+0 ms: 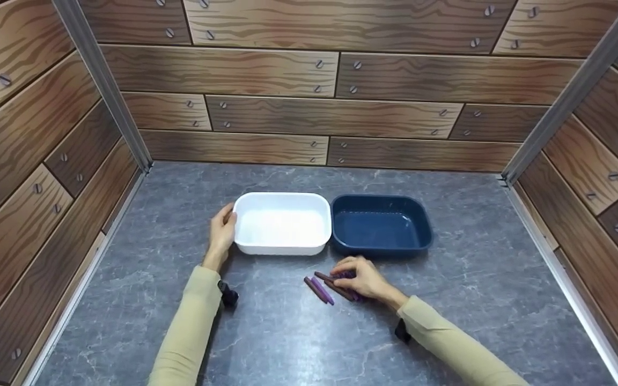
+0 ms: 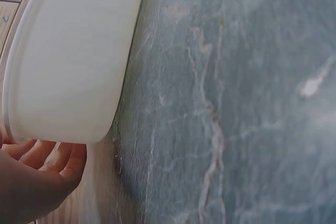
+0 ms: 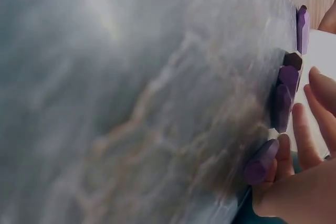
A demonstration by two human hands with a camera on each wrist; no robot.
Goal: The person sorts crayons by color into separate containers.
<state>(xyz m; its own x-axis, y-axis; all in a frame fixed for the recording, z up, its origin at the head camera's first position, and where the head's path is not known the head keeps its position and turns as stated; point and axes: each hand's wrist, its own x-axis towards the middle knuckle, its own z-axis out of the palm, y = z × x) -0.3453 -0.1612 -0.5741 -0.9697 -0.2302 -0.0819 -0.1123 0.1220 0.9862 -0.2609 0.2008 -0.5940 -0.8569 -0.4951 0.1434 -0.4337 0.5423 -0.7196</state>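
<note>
The right hand point(image 1: 363, 279) is bent over the purple sticks point(image 1: 323, 290) and brown sticks point(image 1: 315, 290) on the table point(image 1: 266, 343); its fingers are apart, but I cannot tell if they pinch one. The left hand point(image 1: 222, 231) rests with loosely extended fingers against the end of the white tray point(image 1: 282, 250), probably to steady it. The blue tray point(image 1: 381, 251) stands just beside, seemingly for easy reach. The right hand hides some sticks, so their number is unclear.
</note>
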